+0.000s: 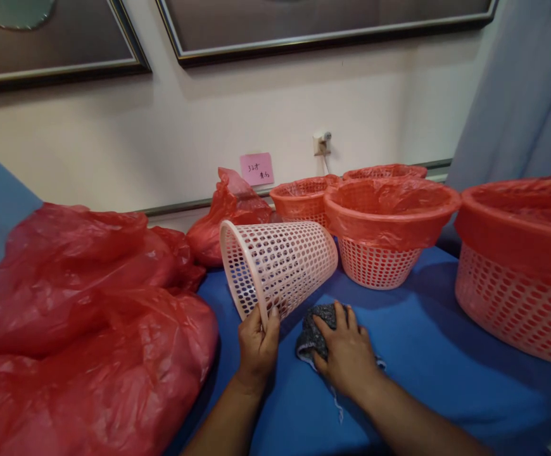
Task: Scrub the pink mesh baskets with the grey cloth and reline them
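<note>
Four round plastic baskets (377, 266) are wearing red liners (389, 237), left hand (259, 345) gripping an unlined pale-pink plastic basket (294, 253), right hand (349, 354) lying spread on a dark-grey cloth (311, 332)

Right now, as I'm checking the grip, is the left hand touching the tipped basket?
Touching. The head view shows the left hand holding the tipped basket at the lower part of its rim.

- Open: smooth blue cloth (418, 354) from the right hand (350, 348) to the round, red-lined, pale plastic basket (508, 310) at right.
- Blocked left: heaped red plastic bags (95, 342).
- Blocked ahead: tilted pale-pink perforated plastic basket (294, 259).
</note>
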Tool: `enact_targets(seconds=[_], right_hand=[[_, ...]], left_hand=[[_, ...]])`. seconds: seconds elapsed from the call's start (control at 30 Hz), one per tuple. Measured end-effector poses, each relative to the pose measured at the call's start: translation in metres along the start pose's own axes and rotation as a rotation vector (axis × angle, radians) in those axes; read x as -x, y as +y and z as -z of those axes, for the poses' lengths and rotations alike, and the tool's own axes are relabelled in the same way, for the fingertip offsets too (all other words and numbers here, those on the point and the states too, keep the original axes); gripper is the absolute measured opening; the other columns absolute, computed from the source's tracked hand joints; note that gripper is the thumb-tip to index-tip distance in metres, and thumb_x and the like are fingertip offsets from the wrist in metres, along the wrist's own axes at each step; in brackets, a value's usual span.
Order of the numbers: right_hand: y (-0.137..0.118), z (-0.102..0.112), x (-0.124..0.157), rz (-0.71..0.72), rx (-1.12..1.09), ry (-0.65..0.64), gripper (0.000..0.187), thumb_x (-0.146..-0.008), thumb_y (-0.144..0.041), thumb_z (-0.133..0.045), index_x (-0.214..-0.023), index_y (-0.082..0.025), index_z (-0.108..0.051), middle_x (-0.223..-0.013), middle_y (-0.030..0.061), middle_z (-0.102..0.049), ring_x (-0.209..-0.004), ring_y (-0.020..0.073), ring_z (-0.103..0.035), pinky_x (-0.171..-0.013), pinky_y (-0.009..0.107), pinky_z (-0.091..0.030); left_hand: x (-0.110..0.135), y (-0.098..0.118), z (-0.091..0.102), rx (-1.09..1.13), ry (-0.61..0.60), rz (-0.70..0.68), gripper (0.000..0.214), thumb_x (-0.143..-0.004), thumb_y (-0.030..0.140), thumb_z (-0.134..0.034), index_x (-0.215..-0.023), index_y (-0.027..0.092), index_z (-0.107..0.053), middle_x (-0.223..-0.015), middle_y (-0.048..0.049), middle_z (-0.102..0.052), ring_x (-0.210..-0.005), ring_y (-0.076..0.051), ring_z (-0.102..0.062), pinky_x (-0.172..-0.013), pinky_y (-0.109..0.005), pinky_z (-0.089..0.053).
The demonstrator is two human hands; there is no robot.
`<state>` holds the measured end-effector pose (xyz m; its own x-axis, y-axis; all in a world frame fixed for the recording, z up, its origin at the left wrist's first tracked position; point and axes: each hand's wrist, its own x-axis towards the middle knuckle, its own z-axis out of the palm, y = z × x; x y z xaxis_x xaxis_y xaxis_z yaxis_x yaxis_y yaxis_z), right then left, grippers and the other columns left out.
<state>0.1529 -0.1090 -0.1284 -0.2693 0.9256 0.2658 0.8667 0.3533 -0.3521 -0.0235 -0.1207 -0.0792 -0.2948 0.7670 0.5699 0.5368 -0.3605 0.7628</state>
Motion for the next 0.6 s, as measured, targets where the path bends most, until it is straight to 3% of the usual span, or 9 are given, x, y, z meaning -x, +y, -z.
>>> enact_targets(seconds=[0.1, 0.17, 0.23, 0.3, 0.4, 0.5, 0.6], right_hand=[[0.014, 0.006, 0.005, -0.023, 0.050, -0.126, 0.066, -0.080, -0.017, -0.069, -0.142, -0.036, -0.059, -0.156, 0.0194, -0.044, -0.123, 0.0427, -0.061, -0.093, 0.058, -0.053], [0.022, 0.009, 0.004, -0.024, -0.010, -0.155, 0.072, -0.081, -0.005, -0.057, -0.146, -0.035, -0.055, -0.155, 0.0179, -0.045, -0.116, 0.0345, -0.067, -0.095, 0.051, -0.056], [0.026, 0.014, -0.002, 0.004, -0.167, -0.040, 0.079, -0.079, 0.000, -0.051, -0.152, -0.033, -0.047, -0.158, 0.0147, -0.039, -0.125, 0.0302, -0.063, -0.102, 0.046, -0.054], [0.023, 0.023, -0.014, 0.065, -0.340, 0.180, 0.083, -0.078, -0.002, -0.051, -0.155, -0.031, -0.041, -0.163, 0.0103, -0.027, -0.140, 0.0291, -0.050, -0.111, 0.045, -0.050], [0.001, 0.038, -0.036, 0.226, -0.487, 0.462, 0.082, -0.078, -0.003, -0.052, -0.154, -0.032, -0.041, -0.168, 0.0053, -0.012, -0.151, 0.0305, -0.034, -0.117, 0.049, -0.044], [-0.033, 0.046, -0.052, 0.436, -0.504, 0.540, 0.072, -0.082, -0.012, -0.061, -0.150, -0.031, -0.047, -0.169, 0.0055, -0.006, -0.153, 0.0356, -0.027, -0.120, 0.057, -0.038], [-0.058, 0.044, -0.057, 0.489, -0.494, 0.525, 0.074, -0.083, -0.039, -0.074, -0.151, -0.027, -0.046, -0.169, 0.0102, -0.003, -0.151, 0.0432, -0.025, -0.117, 0.066, -0.037]], left_hand=[[0.003, -0.005, 0.006, -0.025, 0.006, -0.011, 0.036, -0.096, 0.040, -0.056, -0.108, 0.012, -0.075, -0.094, -0.0092, -0.080, -0.084, -0.025, -0.076, -0.075, -0.032, -0.060], [0.004, -0.009, 0.009, -0.034, 0.015, -0.006, 0.037, -0.096, 0.040, -0.055, -0.109, 0.012, -0.074, -0.095, -0.0093, -0.080, -0.083, -0.025, -0.076, -0.074, -0.032, -0.060], [0.005, -0.011, 0.011, -0.028, 0.008, 0.000, 0.037, -0.096, 0.039, -0.054, -0.112, 0.011, -0.073, -0.096, -0.0094, -0.080, -0.084, -0.025, -0.076, -0.075, -0.032, -0.060], [0.005, -0.010, 0.013, -0.034, -0.005, -0.003, 0.037, -0.096, 0.038, -0.054, -0.115, 0.012, -0.072, -0.098, -0.0093, -0.079, -0.085, -0.025, -0.075, -0.075, -0.031, -0.059], [0.005, -0.007, 0.014, -0.053, -0.028, -0.014, 0.038, -0.098, 0.039, -0.053, -0.119, 0.013, -0.070, -0.103, -0.0095, -0.078, -0.087, -0.025, -0.075, -0.077, -0.031, -0.059], [0.004, -0.008, 0.018, -0.072, -0.041, -0.061, 0.042, -0.099, 0.041, -0.049, -0.124, 0.014, -0.069, -0.099, -0.0090, -0.077, -0.083, -0.024, -0.073, -0.078, -0.033, -0.058], [0.002, -0.012, 0.023, -0.074, -0.040, -0.139, 0.042, -0.100, 0.044, -0.047, -0.117, 0.014, -0.071, -0.082, -0.0060, -0.074, -0.068, -0.021, -0.068, -0.067, -0.031, -0.056]])
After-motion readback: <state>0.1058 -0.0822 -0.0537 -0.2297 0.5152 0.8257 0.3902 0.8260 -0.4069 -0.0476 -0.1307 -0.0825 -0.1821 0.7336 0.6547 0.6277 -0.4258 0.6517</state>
